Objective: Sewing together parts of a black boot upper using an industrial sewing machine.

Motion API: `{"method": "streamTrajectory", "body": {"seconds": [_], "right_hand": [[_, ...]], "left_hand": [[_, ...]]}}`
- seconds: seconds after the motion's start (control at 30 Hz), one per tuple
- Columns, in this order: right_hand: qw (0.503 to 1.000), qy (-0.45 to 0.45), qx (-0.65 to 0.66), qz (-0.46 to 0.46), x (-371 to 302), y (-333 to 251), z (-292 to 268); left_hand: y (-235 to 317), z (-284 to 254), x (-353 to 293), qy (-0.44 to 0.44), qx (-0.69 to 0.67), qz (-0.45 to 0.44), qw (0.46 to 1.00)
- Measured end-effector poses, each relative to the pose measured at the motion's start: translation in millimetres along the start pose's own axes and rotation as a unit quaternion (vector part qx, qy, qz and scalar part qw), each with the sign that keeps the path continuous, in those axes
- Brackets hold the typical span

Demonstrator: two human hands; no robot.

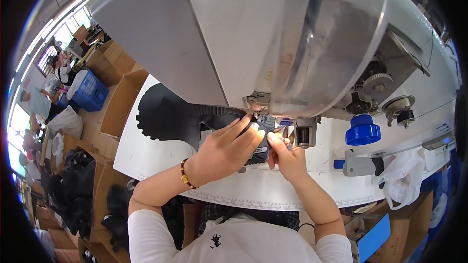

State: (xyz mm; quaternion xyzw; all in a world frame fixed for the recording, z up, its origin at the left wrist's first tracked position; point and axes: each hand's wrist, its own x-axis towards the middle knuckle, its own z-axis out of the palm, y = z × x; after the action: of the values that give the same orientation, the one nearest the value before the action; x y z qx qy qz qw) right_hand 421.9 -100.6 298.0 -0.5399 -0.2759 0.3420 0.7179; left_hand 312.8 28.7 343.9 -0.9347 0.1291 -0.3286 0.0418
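Observation:
Under the head of a large white sewing machine (161, 29) lies a black shoe upper (168, 112), with a scalloped edge at its left end and a ribbed band along its far side. My left hand (222, 151), a beaded bracelet at its wrist, presses bent fingers on the upper right beside the presser foot (257, 101). At the upper's right end my right hand (287, 156) pinches its edge between thumb and fingers. The needle point is hidden by the fingers and the machine head.
A white table (312, 190) with a ruler strip along its curved near edge carries the machine. To its right are a blue knob (362, 130) and a white plastic bag (402, 178). Cardboard boxes (124, 102) and black pieces (73, 185) stand at the left; people work farther back.

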Motion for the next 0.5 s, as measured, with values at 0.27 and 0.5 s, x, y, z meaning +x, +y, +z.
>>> {"method": "streamTrajectory", "body": {"seconds": [0.27, 0.5], "right_hand": [[0.999, -0.016, -0.033, -0.013, 4.4, -6.7, -8.0], [0.998, -0.001, -0.067, -0.002, 9.5, -13.4, -6.6]], "left_hand": [[12.8, -0.3, 4.1, 0.008, 0.046, -0.03, 0.998], [8.2, 5.4, 7.9, 0.018, 0.058, -0.028, 0.998]]}}
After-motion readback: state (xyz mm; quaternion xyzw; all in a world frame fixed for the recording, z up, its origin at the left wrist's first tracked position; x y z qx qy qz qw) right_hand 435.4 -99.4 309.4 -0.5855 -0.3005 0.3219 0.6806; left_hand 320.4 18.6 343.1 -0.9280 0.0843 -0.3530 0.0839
